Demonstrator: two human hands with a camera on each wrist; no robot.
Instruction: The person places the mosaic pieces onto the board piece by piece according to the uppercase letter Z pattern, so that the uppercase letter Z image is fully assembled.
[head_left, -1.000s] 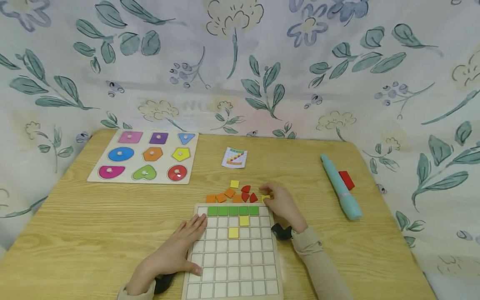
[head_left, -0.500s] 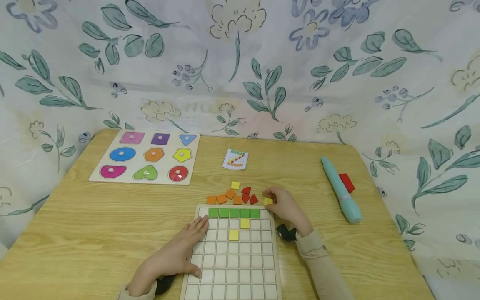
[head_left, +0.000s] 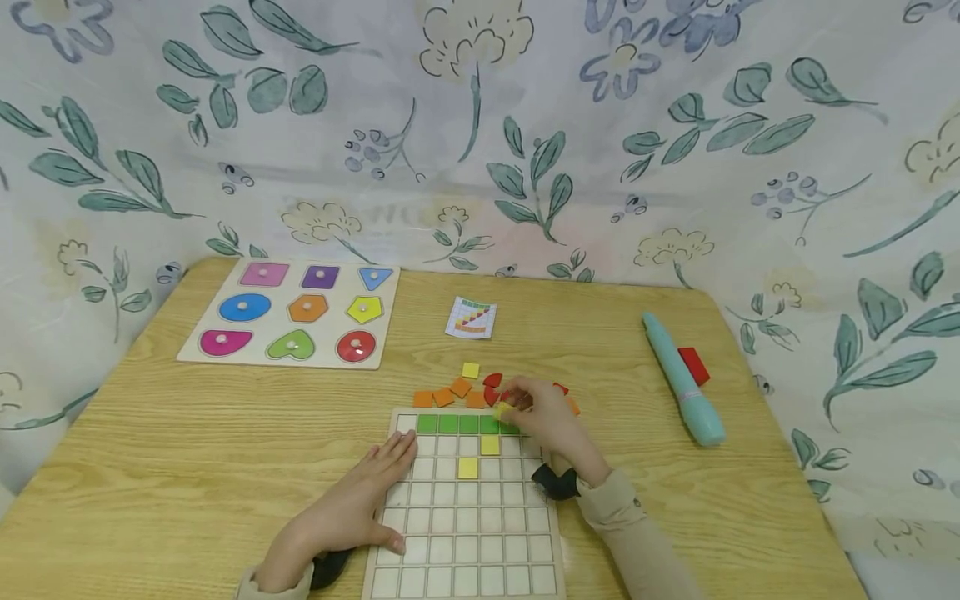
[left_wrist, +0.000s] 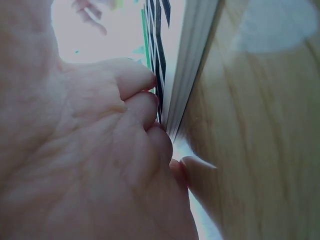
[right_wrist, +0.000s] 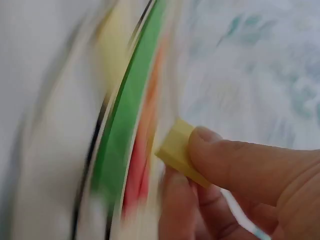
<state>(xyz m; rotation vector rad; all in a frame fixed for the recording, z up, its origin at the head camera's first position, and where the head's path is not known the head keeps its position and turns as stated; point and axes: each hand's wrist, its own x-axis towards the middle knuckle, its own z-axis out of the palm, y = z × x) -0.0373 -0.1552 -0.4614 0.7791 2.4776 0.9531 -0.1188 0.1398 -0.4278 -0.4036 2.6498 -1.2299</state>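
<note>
Your right hand [head_left: 551, 421] pinches a yellow tile [right_wrist: 175, 142] at 1 o'clock on the grid board [head_left: 480, 521] | your left hand [head_left: 348, 500], thumb spread from fingers [head_left: 393, 454], rests at 9 | wood-grain table [head_left: 187, 467], floral cloth [head_left: 450, 200] at 12

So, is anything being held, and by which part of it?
Yes: the right grip pinches a yellow tile near one edge; the left grip rests on the board.
</note>
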